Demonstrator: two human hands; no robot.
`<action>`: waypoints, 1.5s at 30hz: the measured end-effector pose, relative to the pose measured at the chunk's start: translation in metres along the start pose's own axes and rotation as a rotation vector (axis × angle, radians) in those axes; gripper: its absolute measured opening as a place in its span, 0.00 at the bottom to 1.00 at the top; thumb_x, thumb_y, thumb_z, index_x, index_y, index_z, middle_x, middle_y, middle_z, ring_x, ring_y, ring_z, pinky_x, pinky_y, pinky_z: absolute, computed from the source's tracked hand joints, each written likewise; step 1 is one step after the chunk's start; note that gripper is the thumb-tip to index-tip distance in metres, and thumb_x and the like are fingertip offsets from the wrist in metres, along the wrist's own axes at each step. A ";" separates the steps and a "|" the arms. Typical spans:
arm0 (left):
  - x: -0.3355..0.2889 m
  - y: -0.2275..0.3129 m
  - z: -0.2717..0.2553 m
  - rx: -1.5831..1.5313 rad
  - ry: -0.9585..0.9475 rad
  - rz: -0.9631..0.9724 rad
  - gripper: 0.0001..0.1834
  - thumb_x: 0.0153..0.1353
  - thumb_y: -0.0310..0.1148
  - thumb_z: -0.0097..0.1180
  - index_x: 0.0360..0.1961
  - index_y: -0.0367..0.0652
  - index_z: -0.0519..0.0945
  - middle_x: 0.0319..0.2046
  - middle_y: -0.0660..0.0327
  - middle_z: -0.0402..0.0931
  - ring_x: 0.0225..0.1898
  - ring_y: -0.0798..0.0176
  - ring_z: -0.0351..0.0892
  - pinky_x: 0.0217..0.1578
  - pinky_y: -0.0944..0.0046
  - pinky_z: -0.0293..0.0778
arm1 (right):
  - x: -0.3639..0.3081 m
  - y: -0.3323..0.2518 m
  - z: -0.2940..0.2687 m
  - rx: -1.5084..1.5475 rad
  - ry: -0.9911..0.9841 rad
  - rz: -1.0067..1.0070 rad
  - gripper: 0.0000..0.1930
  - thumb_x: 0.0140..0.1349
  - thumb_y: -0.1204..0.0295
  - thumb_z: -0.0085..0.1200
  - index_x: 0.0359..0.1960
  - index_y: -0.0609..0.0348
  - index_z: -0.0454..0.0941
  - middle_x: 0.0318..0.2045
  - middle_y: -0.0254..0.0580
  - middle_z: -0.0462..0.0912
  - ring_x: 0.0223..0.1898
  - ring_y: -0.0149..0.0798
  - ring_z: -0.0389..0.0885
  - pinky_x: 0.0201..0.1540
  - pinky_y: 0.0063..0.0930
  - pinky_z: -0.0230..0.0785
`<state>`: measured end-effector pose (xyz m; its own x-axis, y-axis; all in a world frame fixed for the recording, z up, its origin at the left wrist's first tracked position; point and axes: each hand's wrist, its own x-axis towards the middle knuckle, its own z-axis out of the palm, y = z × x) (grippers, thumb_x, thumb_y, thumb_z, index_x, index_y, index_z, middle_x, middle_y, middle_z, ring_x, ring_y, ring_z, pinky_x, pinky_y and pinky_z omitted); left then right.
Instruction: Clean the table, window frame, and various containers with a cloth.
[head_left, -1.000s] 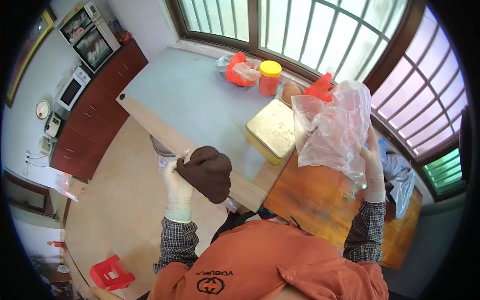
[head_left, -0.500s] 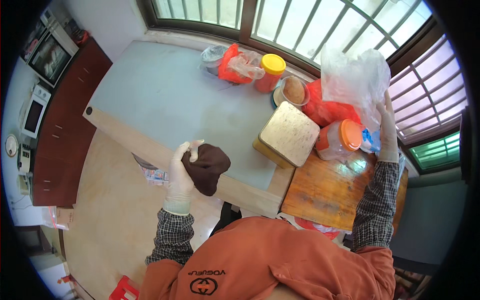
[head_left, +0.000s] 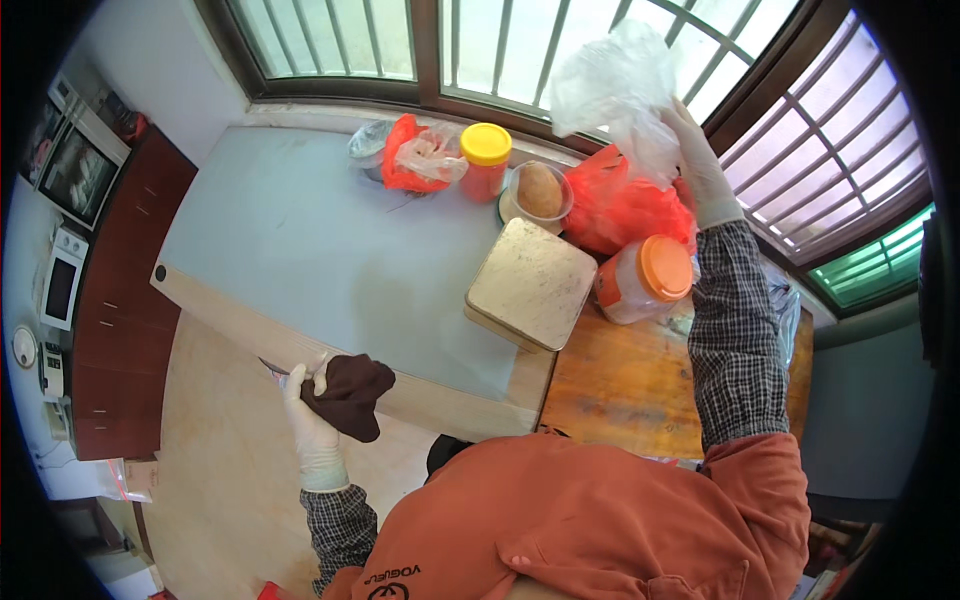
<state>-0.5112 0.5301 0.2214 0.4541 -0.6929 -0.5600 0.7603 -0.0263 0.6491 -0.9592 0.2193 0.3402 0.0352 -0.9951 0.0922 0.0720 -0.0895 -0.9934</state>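
Observation:
My left hand [head_left: 314,432], in a white glove, is closed around a bunched dark brown cloth [head_left: 348,394] in front of the table's near edge. At the far right, my gloved right hand [head_left: 700,165] grips a crumpled clear plastic bag [head_left: 615,85], which hangs in front of the barred window. The bag partly covers my right fingertips. Below it lies a red plastic bag [head_left: 620,205], its contents hidden. Nearer to me, a clear jar with an orange lid [head_left: 664,267] stands beside a worn metal tin [head_left: 532,283].
A yellow-lidded jar [head_left: 486,145] and a round clear tub with brown contents [head_left: 540,190] stand along the window side. Left of them sits a red-and-clear bag bundle [head_left: 418,155]. The blue-grey tabletop [head_left: 330,240] meets a brown wooden table [head_left: 620,375] at right.
My right hand has carried the clear bag up and leftward, toward the window. My left hand has come nearer to me with the brown cloth. The whole view has also shifted.

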 end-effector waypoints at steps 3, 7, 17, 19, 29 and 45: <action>-0.003 -0.015 -0.015 -0.046 -0.048 -0.042 0.16 0.60 0.38 0.52 0.40 0.34 0.77 0.28 0.61 0.74 0.37 0.61 0.75 0.44 0.59 0.73 | 0.027 0.005 -0.022 -0.200 0.111 -0.005 0.45 0.51 0.59 0.59 0.67 0.67 0.51 0.64 0.57 0.59 0.65 0.46 0.59 0.65 0.31 0.52; -0.014 -0.032 -0.004 0.009 0.028 0.017 0.16 0.60 0.38 0.52 0.40 0.34 0.77 0.29 0.60 0.75 0.38 0.61 0.75 0.45 0.57 0.73 | 0.044 0.006 -0.048 -0.264 0.061 -0.039 0.48 0.49 0.57 0.61 0.68 0.66 0.50 0.65 0.59 0.57 0.66 0.49 0.57 0.65 0.34 0.51; -0.013 -0.060 0.015 0.006 -0.091 -0.025 0.14 0.60 0.35 0.52 0.38 0.34 0.79 0.30 0.61 0.75 0.35 0.63 0.74 0.47 0.63 0.71 | 0.042 0.011 -0.052 -0.270 -0.032 -0.052 0.47 0.49 0.58 0.60 0.67 0.66 0.51 0.63 0.58 0.61 0.64 0.47 0.60 0.64 0.31 0.51; -0.017 -0.064 0.031 0.029 -0.009 -0.016 0.13 0.60 0.35 0.52 0.38 0.34 0.79 0.27 0.64 0.73 0.33 0.65 0.72 0.44 0.64 0.70 | 0.041 0.012 -0.038 -0.287 -0.060 -0.047 0.47 0.48 0.57 0.59 0.67 0.65 0.51 0.63 0.58 0.61 0.65 0.46 0.59 0.65 0.31 0.50; -0.020 -0.072 0.024 0.069 -0.057 -0.001 0.17 0.61 0.37 0.50 0.40 0.31 0.78 0.19 0.68 0.66 0.29 0.67 0.69 0.41 0.64 0.69 | 0.089 0.070 -0.024 -0.908 -0.107 -0.365 0.48 0.42 0.52 0.66 0.65 0.56 0.60 0.65 0.59 0.57 0.67 0.53 0.55 0.67 0.38 0.50; 0.010 -0.069 0.073 0.504 -0.316 0.029 0.23 0.66 0.39 0.47 0.57 0.36 0.71 0.17 0.70 0.63 0.23 0.75 0.62 0.30 0.74 0.62 | 0.009 0.056 0.076 -0.470 -0.438 -0.269 0.42 0.47 0.66 0.63 0.65 0.59 0.59 0.62 0.56 0.63 0.62 0.45 0.64 0.64 0.35 0.57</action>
<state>-0.5931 0.4724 0.2085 0.2526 -0.8771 -0.4086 0.4007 -0.2895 0.8693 -0.8793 0.2081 0.2902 0.4823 -0.8365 0.2601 -0.3015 -0.4373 -0.8473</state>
